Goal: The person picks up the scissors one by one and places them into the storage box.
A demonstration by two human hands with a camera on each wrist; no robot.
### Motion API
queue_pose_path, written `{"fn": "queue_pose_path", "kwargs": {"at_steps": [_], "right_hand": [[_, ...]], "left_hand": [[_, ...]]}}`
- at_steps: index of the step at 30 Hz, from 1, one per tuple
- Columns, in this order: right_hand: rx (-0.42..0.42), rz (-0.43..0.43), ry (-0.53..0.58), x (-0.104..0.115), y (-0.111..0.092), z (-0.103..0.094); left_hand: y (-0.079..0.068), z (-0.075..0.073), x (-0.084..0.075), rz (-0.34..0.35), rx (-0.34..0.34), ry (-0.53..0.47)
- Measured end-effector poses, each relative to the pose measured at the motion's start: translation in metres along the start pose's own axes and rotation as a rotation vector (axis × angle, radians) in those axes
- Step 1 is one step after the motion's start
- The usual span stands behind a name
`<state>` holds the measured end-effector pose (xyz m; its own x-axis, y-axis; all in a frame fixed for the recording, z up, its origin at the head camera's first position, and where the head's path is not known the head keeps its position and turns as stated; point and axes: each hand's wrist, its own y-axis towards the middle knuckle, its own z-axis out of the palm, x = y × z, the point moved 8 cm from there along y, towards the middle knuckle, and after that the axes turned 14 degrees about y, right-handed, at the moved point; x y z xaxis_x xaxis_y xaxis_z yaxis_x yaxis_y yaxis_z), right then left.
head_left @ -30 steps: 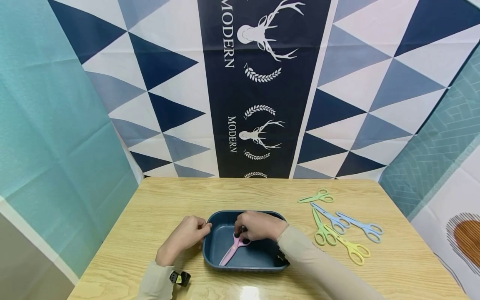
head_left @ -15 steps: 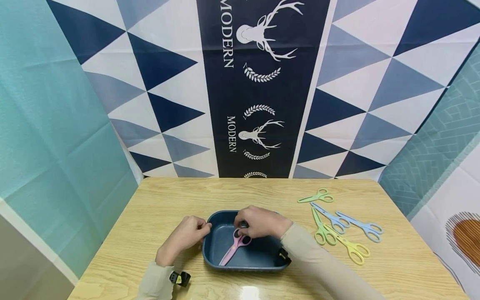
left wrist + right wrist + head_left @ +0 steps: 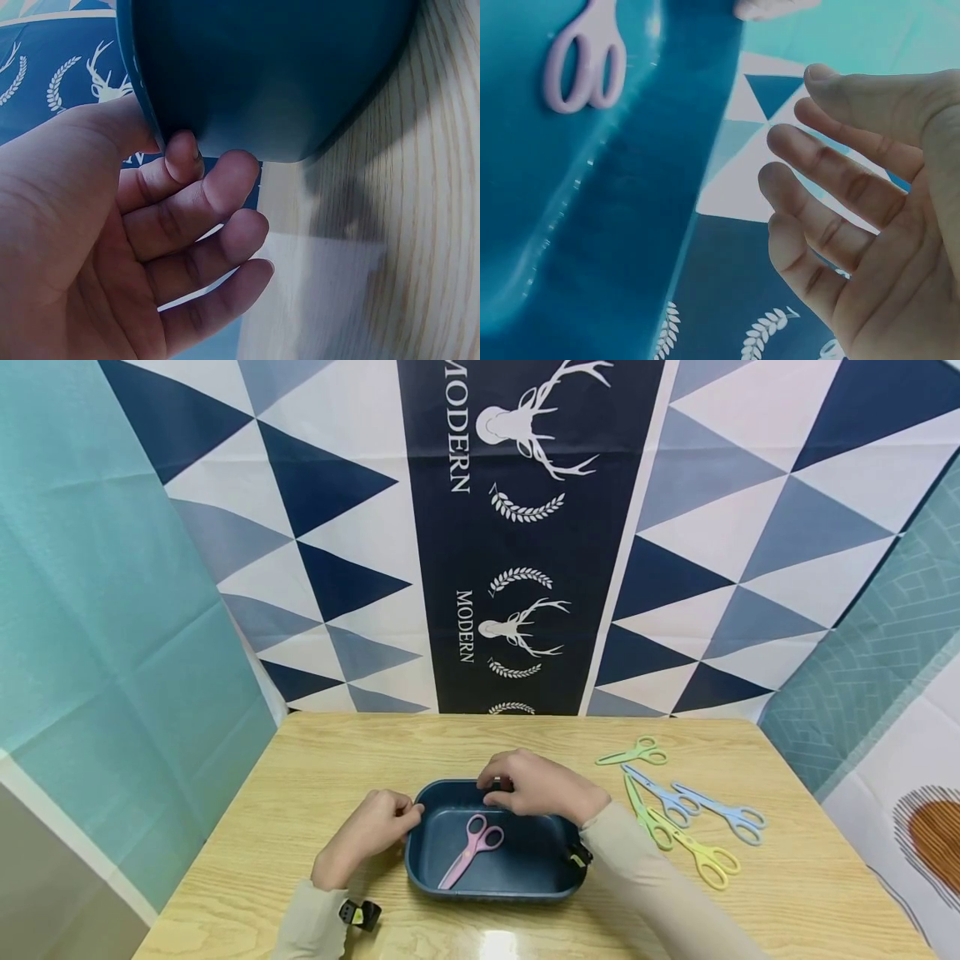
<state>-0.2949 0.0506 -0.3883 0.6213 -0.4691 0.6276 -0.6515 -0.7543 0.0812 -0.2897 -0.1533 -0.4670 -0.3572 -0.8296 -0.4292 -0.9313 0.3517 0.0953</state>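
Pink scissors lie flat in a dark blue bin, handles toward the back and blades toward the front left. At the bin's left end my left hand pinches the rim between thumb and index finger; the left wrist view shows the other fingers loosely bent outside the wall. Over the bin's back right part hovers my right hand, holding nothing. In the right wrist view its fingers are relaxed and apart from the bin, while the scissors' handles show inside.
On the wooden table, to the right, lie green scissors, blue scissors, more blue scissors, other green scissors and yellow scissors. Some overlap. A patterned cloth hangs behind the table.
My right hand has let go of the pink scissors and risen up and back, away from them. The scissors stay in the bin. My left hand has kept its place on the rim.
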Motion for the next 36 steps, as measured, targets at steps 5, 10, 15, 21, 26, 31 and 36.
{"fn": "queue_pose_path", "kwargs": {"at_steps": [5,10,15,21,26,31,36], "right_hand": [[-0.065,-0.028,0.014,0.000,-0.007,-0.016],[-0.132,-0.041,0.007,-0.004,-0.015,-0.027],[-0.174,-0.024,-0.012,-0.005,-0.023,-0.035],[-0.230,0.011,-0.058,-0.010,-0.032,-0.044],[-0.252,0.023,-0.066,-0.012,-0.038,-0.048],[-0.277,0.015,-0.081,-0.015,-0.044,-0.054],[-0.311,0.011,-0.102,-0.018,-0.051,-0.060]], "left_hand": [[0.001,-0.001,-0.002,0.009,-0.003,0.001],[0.000,-0.001,-0.002,0.002,0.003,-0.004],[-0.001,0.000,-0.001,0.001,0.006,0.005],[0.000,0.001,-0.001,0.008,0.005,0.007],[0.000,0.001,0.000,0.004,0.006,0.005],[0.000,0.000,0.000,0.008,0.005,0.005],[0.000,0.000,0.000,0.005,0.003,0.002]]}}
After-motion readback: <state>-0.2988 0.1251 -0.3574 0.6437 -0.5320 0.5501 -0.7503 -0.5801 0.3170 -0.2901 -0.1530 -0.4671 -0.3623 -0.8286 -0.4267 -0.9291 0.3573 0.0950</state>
